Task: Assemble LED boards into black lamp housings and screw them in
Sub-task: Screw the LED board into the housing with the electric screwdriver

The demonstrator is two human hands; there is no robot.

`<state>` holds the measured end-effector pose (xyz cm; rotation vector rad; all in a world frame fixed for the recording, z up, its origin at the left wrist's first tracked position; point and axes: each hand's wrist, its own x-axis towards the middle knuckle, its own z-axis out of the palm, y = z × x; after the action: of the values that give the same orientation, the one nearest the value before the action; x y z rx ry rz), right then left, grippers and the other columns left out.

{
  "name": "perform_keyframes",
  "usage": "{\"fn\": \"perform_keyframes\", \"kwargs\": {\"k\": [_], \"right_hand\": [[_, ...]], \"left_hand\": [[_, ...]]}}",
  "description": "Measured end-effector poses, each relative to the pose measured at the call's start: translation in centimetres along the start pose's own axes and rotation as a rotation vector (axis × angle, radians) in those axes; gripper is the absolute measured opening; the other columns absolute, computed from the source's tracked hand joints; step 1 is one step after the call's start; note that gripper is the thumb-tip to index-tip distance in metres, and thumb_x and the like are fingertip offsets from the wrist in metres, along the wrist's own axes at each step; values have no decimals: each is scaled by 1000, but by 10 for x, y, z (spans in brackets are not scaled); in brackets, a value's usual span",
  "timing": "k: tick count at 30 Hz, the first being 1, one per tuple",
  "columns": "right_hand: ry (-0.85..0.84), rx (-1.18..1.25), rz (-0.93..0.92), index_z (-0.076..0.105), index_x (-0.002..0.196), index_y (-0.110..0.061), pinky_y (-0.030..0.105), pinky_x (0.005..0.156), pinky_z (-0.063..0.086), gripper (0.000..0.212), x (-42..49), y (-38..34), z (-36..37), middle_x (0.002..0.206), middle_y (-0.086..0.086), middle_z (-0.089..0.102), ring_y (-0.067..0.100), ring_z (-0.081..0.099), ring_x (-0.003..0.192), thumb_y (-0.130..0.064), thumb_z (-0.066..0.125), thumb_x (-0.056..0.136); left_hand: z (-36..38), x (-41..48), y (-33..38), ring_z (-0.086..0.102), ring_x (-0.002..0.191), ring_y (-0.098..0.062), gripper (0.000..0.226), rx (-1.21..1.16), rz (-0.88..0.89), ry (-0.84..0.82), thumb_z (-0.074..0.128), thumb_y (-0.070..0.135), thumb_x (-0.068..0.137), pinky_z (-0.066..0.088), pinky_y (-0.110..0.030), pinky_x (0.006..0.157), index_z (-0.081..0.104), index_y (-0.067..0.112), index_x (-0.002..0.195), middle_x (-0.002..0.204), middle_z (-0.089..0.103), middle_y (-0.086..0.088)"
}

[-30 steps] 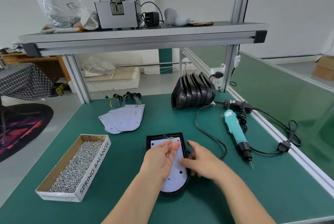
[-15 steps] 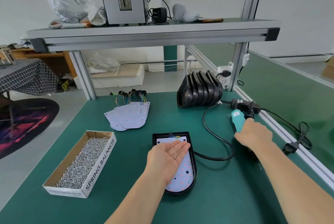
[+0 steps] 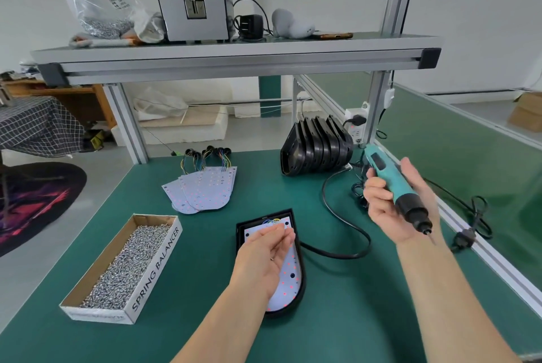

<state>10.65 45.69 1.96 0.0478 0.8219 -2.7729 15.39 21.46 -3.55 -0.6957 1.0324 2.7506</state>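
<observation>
Lower left, a box (image 3: pixel 155 263) of screws (image 3: pixel 126 263); centre, a black housing (image 3: pixel 240 238) holding an LED board (image 3: pixel 289 274); left hand (image 3: pixel 264 254) hovers above, palm up, fingers loose; right hand (image 3: pixel 390 210) grips the screwdriver (image 3: pixel 393 178).

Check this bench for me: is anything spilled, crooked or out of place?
Nothing looks spilled or damaged. One oddity: the electric screwdriver has a black cord that loops across the green mat and lies against the right edge of the lamp housing, where the LED board sits. It might snag during screwing.
</observation>
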Motion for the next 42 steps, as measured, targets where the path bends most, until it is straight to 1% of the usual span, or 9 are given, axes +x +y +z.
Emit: {"fn": "perform_keyframes", "kwargs": {"k": [2, 4, 7, 12, 17, 20, 23, 29, 42], "right_hand": [[18, 90, -47, 55, 93, -9, 16, 35, 31, 38, 4, 18, 9, 66, -3, 48, 7, 42, 46, -47, 61, 91], [107, 44, -95, 58, 91, -11, 19, 36, 29, 30, 9, 33, 19, 61, -3, 46, 10, 39, 45, -41, 63, 89], [74, 6, -155, 64, 104, -18, 19, 45, 27, 24, 15, 51, 29, 63, -4, 41, 10, 31, 53, -32, 64, 84], [71, -153, -259, 62, 93, -18, 18, 50, 35, 17, 20, 65, 44, 76, -2, 58, 9, 42, 61, -12, 66, 78], [172, -284, -345, 63, 91, -15, 18, 54, 40, 16, 28, 73, 55, 68, -2, 57, 7, 52, 56, -26, 73, 86], [263, -214, -440, 57, 98, -12, 20, 58, 40, 21, 35, 76, 64, 71, -2, 54, 8, 50, 56, -18, 74, 87], [373, -259, -614, 55, 83, -19, 25, 61, 39, 20, 38, 86, 72, 60, -5, 53, 10, 48, 56, -14, 74, 87], [472, -299, -820, 53, 76, -19, 20, 52, 43, 23, 40, 98, 84, 53, -7, 53, 9, 48, 50, -10, 73, 84], [382, -433, -911, 58, 74, -19, 18, 54, 45, 17, 36, 109, 90, 55, -8, 53, 7, 49, 51, -9, 69, 83]], "left_hand": [[0, -3, 2, 76, 73, -24, 11, -11, -9, -6, 64, -11, 87, 60, -22, 59, 66, -10, 98, 83, 75, -19], [0, -5, 3, 76, 79, -27, 17, -20, -18, -21, 65, -12, 86, 61, -25, 64, 66, -12, 104, 92, 75, -22], [-2, -7, 2, 76, 86, -31, 19, -32, -8, -28, 64, -10, 89, 62, -27, 66, 65, -15, 107, 102, 73, -26], [-3, -6, 2, 76, 81, -31, 14, -22, -15, -46, 55, -11, 94, 61, -27, 63, 63, -15, 105, 92, 75, -24], [-4, -2, 3, 76, 72, -28, 10, -26, -24, -47, 52, -12, 95, 60, -25, 59, 61, -14, 99, 78, 74, -20], [-4, -2, 3, 74, 68, -25, 7, -34, -22, -47, 55, -10, 95, 60, -24, 58, 62, -11, 95, 74, 71, -18], [-4, -3, 4, 70, 61, -19, 7, 10, -39, -48, 57, -4, 96, 57, -21, 55, 62, -7, 93, 70, 69, -15], [-2, -4, 6, 66, 56, -13, 11, 99, -75, -30, 56, 4, 99, 54, -19, 51, 63, -2, 92, 71, 72, -12], [0, -4, 6, 68, 55, -16, 11, 55, -103, -5, 55, 0, 99, 57, -21, 53, 62, -8, 97, 74, 72, -17]]}}
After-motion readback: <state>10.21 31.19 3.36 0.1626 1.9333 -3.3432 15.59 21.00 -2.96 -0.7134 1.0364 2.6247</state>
